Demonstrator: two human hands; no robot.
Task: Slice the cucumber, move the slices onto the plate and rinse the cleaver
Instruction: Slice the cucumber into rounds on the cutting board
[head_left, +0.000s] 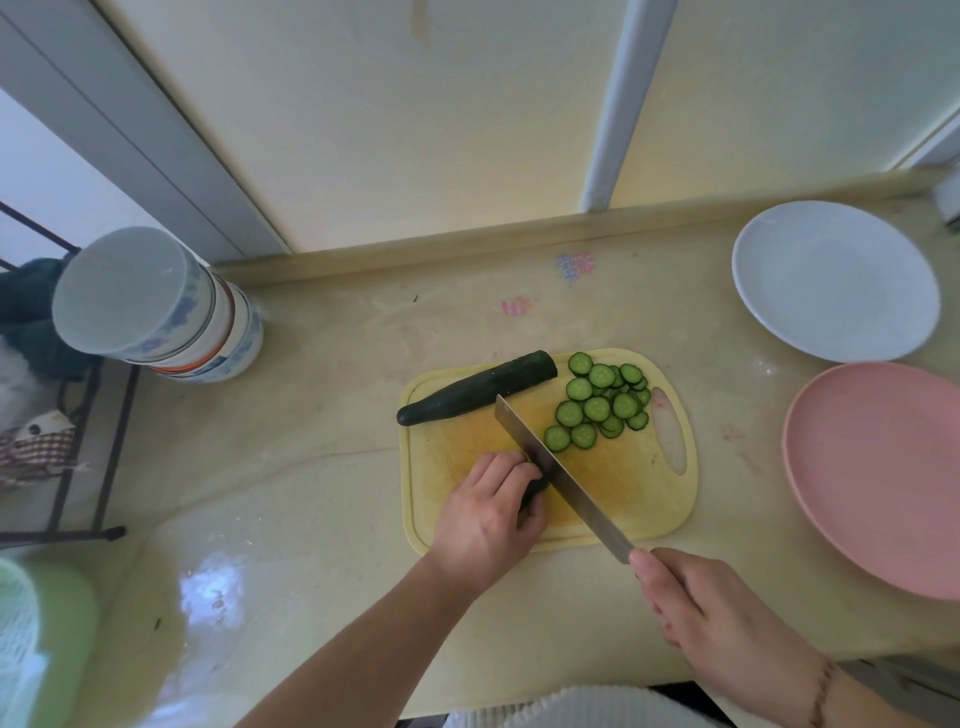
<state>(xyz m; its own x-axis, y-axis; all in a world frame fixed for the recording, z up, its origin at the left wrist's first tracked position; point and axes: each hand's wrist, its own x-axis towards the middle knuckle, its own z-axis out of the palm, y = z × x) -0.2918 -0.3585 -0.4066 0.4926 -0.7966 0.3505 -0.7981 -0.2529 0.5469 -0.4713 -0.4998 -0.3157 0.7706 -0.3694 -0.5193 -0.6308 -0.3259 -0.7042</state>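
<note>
A yellow cutting board (634, 499) lies on the counter. On its far edge rests a long dark cucumber piece (475, 387), and to its right is a pile of several round slices (602, 405). My left hand (493, 514) presses a short cucumber stub (535, 486) onto the board; the fingers hide most of it. My right hand (711, 613) grips the handle of the cleaver (561, 478), whose blade stands edge-down against my left fingertips, right of the stub. A white plate (831, 280) and a pink plate (883, 473) sit to the right.
A stack of upturned bowls (156, 306) stands at the back left of the counter, next to a black wire rack (93, 447). A green object (47, 639) sits at the lower left. A low ledge and window frame run along the back.
</note>
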